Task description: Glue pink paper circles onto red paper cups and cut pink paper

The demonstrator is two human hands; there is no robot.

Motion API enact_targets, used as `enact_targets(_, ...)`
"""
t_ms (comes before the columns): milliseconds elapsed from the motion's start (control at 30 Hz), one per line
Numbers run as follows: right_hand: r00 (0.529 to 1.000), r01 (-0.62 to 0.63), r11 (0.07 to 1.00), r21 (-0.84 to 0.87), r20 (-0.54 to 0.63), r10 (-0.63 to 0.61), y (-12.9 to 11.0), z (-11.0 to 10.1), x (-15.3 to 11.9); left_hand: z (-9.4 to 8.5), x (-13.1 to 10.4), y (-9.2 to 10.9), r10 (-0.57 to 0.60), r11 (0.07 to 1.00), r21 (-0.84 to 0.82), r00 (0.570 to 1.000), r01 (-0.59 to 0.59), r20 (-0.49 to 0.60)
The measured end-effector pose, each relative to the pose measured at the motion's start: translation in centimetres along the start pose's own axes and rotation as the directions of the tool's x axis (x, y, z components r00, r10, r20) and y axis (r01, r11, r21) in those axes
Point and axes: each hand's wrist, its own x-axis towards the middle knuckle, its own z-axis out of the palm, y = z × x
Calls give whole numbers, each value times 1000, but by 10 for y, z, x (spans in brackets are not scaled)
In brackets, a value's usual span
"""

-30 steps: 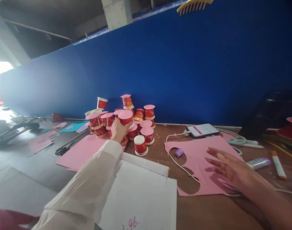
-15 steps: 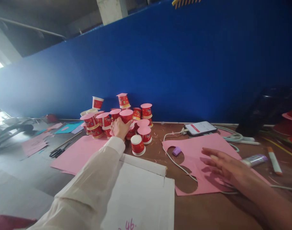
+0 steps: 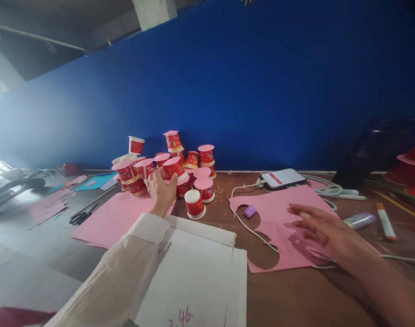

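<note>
My left hand is at the front of a pile of red paper cups, many topped with pink paper discs. Its thumb and fingers are apart, just below a tilted red cup with a pink top; whether they touch it is unclear. A single red cup with a white top stands in front of the pile. Over a pink paper sheet with round cut-outs hovers my right hand, its fingers loosely stretched and nothing in them.
A white box marked 46 lies before me. Left are pink sheets and scissors. A phone on a cable, a purple cap, a glue stick and a marker lie right. A blue wall stands behind.
My left hand has drawn back a little to the left, and the cup by it has gone from nearly level to tilted. My right hand stays over the pink sheet. The view has shifted slightly.
</note>
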Motion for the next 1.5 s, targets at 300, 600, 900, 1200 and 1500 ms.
enact_targets(300,959,177,984,21,-229,-168,-10,7,0,-5,-86,39,415,862,-332,910,-384,25)
enact_targets(600,819,165,954,-249,-504,-273,-20,-2,8,40,-141,100,531,793,-122,578,-597,620)
enact_targets(900,653,20,860,-510,-645,-397,-48,-26,-3,78,-158,103,451,821,-24,623,-570,640)
enact_targets(1200,742,-55,739,-672,-523,-420,-31,-23,6,79,-159,98,495,838,-135,636,-528,592)
enact_targets(1500,783,-26,703,-710,-452,-428,-19,-19,10,85,-160,89,574,814,-210,692,-542,438)
